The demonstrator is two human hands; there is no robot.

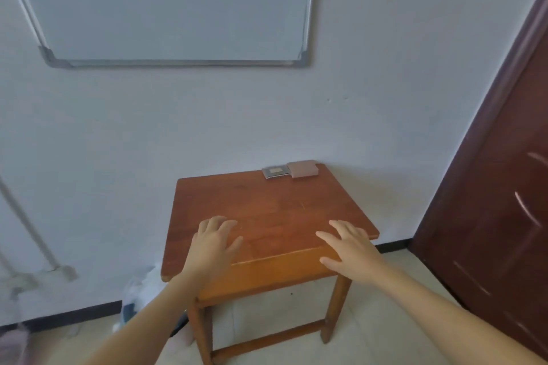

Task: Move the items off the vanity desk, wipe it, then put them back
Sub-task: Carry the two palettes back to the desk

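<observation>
Both hands, left (215, 243) and right (351, 249), hover spread and empty over the bench (275, 204); two boxes (289, 169) lie at its far edge.

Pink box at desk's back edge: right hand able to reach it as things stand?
Probably yes. The right hand is open over the near edge of the desk, and bare wood lies between it and the pink box.

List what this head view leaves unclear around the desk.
Head view:
Silver item and pink item at the far edge of the desk: too small to identify.
Bundle on the floor: blurred, partly behind the left forearm.
Left hand, right hand: contact with the desk unclear.
</observation>
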